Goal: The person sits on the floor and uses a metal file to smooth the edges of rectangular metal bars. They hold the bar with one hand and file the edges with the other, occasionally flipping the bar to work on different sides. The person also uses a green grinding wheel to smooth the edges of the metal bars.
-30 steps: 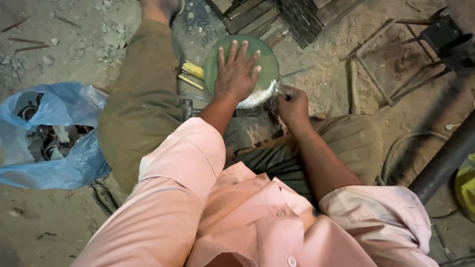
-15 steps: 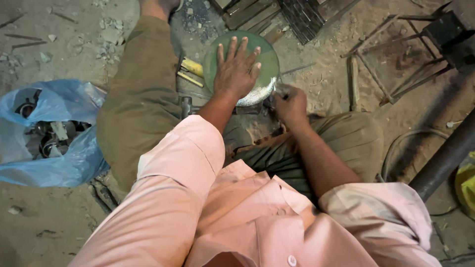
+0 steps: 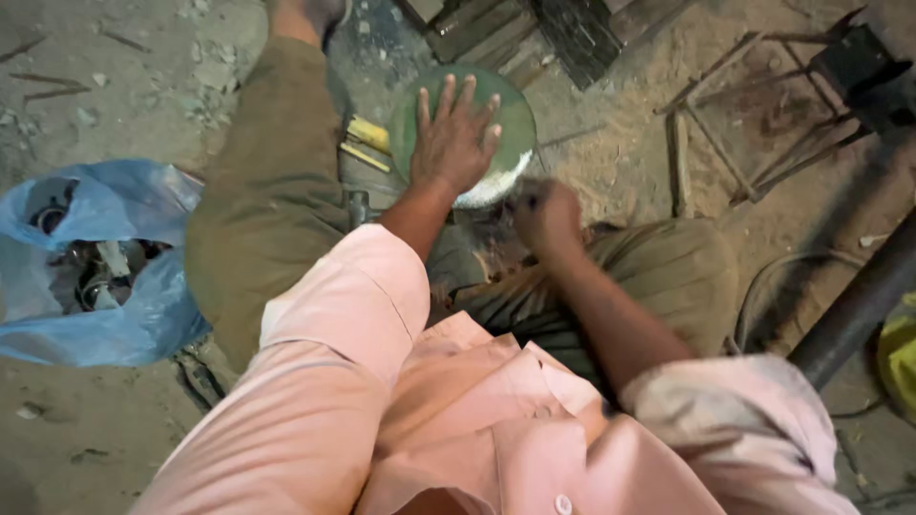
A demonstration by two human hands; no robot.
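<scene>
Little has moved: left hand [image 3: 454, 141] still presses flat, fingers spread, steadying the green disc [image 3: 510, 119] beneath it. Right hand [image 3: 546, 216], fisted beside the disc's near edge, grips something unseen.

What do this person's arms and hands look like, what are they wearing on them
Both arms wear loose, pale pink shirt sleeves pushed up to about the elbow, leaving the forearms bare. The left hand and right hand are bare too: no gloves, and no rings or watch that I can make out. The right hand is blurred. The shirt front shows a small pale button.
</scene>
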